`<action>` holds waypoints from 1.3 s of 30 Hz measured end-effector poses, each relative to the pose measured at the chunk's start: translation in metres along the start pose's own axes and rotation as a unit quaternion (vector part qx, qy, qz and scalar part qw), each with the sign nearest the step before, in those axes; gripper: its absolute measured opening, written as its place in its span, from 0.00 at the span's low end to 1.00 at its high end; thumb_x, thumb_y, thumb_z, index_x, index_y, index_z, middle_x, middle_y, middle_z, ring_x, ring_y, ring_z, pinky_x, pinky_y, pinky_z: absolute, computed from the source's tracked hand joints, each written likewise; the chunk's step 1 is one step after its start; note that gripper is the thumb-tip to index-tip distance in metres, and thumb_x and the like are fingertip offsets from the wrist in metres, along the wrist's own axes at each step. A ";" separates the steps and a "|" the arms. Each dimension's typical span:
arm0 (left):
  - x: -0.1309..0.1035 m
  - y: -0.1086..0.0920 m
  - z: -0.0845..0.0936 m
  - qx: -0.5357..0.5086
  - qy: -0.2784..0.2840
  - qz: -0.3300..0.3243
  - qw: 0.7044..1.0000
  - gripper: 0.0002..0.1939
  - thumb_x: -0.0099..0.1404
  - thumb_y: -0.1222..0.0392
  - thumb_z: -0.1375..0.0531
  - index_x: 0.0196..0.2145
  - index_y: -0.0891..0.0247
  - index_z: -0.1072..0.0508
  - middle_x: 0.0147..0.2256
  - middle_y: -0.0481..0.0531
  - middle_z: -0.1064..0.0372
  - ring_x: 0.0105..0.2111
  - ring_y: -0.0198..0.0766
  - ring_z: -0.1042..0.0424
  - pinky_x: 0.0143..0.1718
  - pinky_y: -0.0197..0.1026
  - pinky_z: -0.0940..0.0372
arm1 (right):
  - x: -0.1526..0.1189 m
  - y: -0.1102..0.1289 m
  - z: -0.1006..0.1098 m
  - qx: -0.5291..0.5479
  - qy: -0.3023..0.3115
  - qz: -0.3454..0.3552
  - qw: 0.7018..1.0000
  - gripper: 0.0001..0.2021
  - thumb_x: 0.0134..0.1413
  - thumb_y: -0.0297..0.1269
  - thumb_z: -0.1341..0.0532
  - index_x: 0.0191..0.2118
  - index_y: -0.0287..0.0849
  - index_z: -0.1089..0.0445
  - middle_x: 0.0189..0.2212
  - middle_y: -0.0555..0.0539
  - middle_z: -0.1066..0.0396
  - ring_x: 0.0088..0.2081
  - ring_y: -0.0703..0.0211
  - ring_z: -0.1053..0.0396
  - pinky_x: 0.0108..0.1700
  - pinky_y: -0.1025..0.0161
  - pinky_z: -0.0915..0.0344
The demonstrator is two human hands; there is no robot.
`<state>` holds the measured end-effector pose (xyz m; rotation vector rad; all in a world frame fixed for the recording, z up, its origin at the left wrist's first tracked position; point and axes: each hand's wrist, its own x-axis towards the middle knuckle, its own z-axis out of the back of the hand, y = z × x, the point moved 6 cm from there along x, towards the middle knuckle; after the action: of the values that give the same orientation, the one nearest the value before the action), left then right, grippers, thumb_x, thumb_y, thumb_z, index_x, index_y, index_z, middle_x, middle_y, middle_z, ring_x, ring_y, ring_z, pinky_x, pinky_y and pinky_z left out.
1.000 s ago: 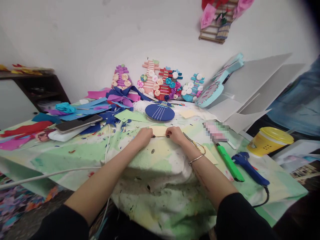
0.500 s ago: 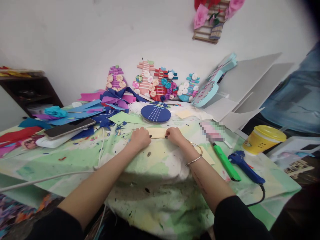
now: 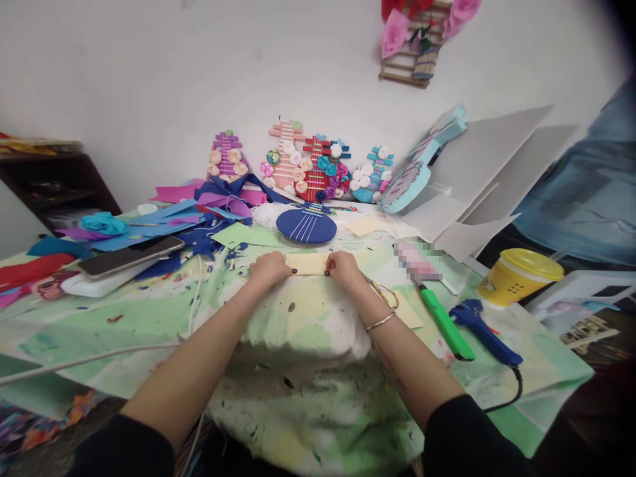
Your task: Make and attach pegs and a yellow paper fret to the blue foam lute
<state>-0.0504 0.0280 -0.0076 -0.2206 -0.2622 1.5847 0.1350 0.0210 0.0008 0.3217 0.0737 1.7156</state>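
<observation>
A pale yellow strip lies level between my two hands, close to the table surface. My left hand is closed on the strip's left end. Its right end is pinched in my right hand. Just beyond the strip sits a dark blue round lute-shaped piece with pale strings. Gold-handled scissors lie beside my right wrist, partly behind it, next to a pale yellow sheet.
On the right are a green cutter, a blue glue gun and a yellow tub. A phone and coloured scraps cover the left. Small decorated instruments line the wall. A white cable crosses the left front.
The whole view has shifted slightly. My left hand has moved a little outward along the strip, so more of the strip shows between my hands.
</observation>
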 end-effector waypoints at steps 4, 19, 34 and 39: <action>-0.004 -0.012 -0.001 -0.008 -0.079 -0.072 0.994 0.06 0.51 0.59 0.42 0.28 0.62 0.31 0.35 0.59 0.30 0.38 0.49 0.33 0.37 0.46 0.42 | -0.011 0.012 0.002 -0.015 -0.042 0.047 0.998 0.10 0.42 0.22 0.44 0.29 0.40 0.29 0.35 0.44 0.31 0.39 0.58 0.36 0.35 0.66 0.45; -0.029 -0.030 -0.004 -0.069 -0.036 -0.360 0.930 0.12 0.56 0.71 0.53 0.33 0.61 0.34 0.32 0.50 0.35 0.34 0.38 0.37 0.36 0.38 0.42 | -0.021 0.031 -0.002 -0.067 -0.041 0.057 0.995 0.08 0.51 0.32 0.45 0.33 0.41 0.28 0.36 0.42 0.28 0.37 0.56 0.33 0.36 0.65 0.43; -0.023 -0.027 -0.001 -0.097 -0.062 -0.333 0.936 0.06 0.55 0.65 0.48 0.28 0.64 0.31 0.28 0.51 0.35 0.30 0.36 0.36 0.33 0.38 0.41 | -0.013 0.021 0.000 -0.019 -0.049 -0.020 0.998 0.08 0.43 0.31 0.42 0.30 0.43 0.26 0.30 0.43 0.26 0.35 0.54 0.31 0.38 0.62 0.40; -0.026 -0.029 -0.002 -0.086 -0.068 -0.354 0.929 0.07 0.54 0.67 0.48 0.29 0.63 0.31 0.29 0.51 0.35 0.29 0.36 0.36 0.33 0.37 0.41 | -0.014 0.021 0.000 -0.031 -0.055 -0.015 0.998 0.07 0.44 0.31 0.43 0.30 0.42 0.27 0.30 0.43 0.26 0.35 0.54 0.31 0.37 0.62 0.40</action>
<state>-0.0213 0.0031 -0.0012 -0.1279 -0.5265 0.8568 0.1163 0.0035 0.0033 0.3670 -0.0542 1.6645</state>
